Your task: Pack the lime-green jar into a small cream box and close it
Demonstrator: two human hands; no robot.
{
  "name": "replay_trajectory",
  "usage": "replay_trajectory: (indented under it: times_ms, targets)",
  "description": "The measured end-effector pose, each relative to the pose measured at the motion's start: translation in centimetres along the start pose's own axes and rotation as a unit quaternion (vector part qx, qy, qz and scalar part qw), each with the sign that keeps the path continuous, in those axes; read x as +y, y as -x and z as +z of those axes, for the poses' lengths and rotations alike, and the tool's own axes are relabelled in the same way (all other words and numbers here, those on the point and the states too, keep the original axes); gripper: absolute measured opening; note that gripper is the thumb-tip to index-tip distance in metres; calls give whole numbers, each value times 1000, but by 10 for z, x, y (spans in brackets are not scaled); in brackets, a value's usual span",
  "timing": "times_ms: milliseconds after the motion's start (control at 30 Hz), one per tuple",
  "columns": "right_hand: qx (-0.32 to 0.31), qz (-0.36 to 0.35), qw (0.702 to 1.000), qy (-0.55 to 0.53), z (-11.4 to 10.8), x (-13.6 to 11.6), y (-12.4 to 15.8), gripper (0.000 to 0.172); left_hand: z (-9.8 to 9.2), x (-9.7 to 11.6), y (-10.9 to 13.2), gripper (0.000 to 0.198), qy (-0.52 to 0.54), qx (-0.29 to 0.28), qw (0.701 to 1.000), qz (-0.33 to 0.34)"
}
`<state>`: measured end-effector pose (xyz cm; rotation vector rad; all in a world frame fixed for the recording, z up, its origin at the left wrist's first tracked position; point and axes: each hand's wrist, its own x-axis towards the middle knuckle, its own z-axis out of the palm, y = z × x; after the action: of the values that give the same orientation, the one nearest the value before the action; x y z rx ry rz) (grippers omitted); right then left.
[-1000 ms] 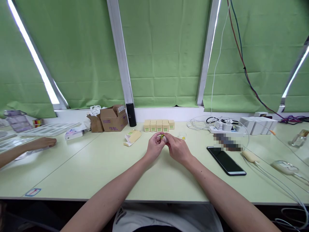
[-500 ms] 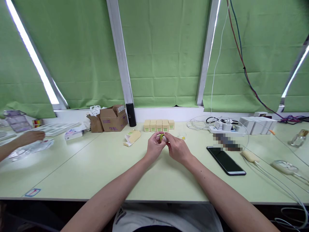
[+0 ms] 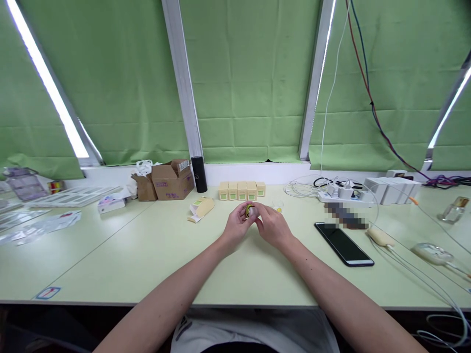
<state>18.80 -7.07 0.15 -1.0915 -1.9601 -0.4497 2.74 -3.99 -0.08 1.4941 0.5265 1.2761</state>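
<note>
Between my two hands, over the middle of the table, is a small round yellow-green object point(image 3: 250, 211) with a pale, whitish part; its exact kind is too small to tell. My left hand point(image 3: 237, 223) closes its fingers round it from the left. From the right, my right hand point(image 3: 272, 225) grips it with bent fingers that hide part of it. Just behind my hands stands a row of several small cream boxes point(image 3: 242, 190) with green labels. A small clear piece with a yellow spot point(image 3: 278, 208) lies right of them. An opened cream carton point(image 3: 201, 209) rests to the left.
A black phone point(image 3: 344, 243), a power strip point(image 3: 344, 196) with cables, and white boxes point(image 3: 392, 190) are on the right. A cardboard box point(image 3: 172, 181) and a black cylinder point(image 3: 199, 174) stand at back left. Plastic bags point(image 3: 47, 225) lie far left.
The object between my hands has turned, showing more of its whitish part, and my fingers have shifted slightly. Another person's hand at the far left has gone out of view.
</note>
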Motion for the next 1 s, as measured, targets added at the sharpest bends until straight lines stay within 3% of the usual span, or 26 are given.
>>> replay_trajectory:
  times_ms: [167, 1000]
  targets:
    - [-6, -8, 1000, 15, 2, -3, -1, 28, 2, -1, -2, 60, 8, 12, 1000, -13]
    - [14, -15, 998, 64, 11, -3, -1, 27, 4, 1, -1, 48, -9, 32, 999, 2]
